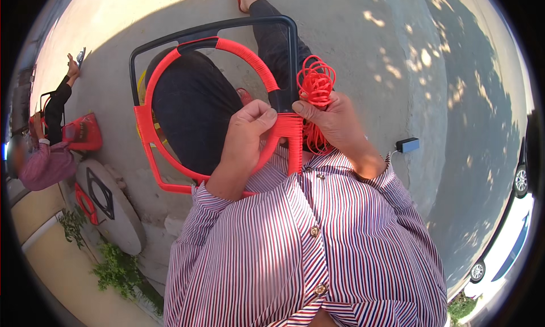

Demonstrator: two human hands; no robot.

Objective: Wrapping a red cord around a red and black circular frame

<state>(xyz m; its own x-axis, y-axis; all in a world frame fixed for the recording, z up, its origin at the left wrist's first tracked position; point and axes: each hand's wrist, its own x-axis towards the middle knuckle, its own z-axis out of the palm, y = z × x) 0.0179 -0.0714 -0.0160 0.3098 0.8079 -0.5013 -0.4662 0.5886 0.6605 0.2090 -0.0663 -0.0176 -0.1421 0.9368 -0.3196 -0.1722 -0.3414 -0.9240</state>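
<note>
A black frame (250, 22) with rounded corners and a ring inside it rests over my lap. Red cord wrapping (245, 55) covers much of the ring, the left side and the near part; the far bar and upper right side are bare black. My left hand (237, 137) pinches the wrapped part where ring and right side meet, thumb on top. Across from it, my right hand (340, 125) is closed around a loose bundle of red cord (315, 82), thumb close to the frame's right bar. Loops hang below that hand; its fingertips are partly hidden.
On the left another person in a purple sleeve (48, 167) sits beside a red bag (84, 133). A round slab (128, 228) nearby bears a black frame and a red piece. A small blue-black box (407, 145) lies on the ground at right; a white car (505, 253) stands beyond.
</note>
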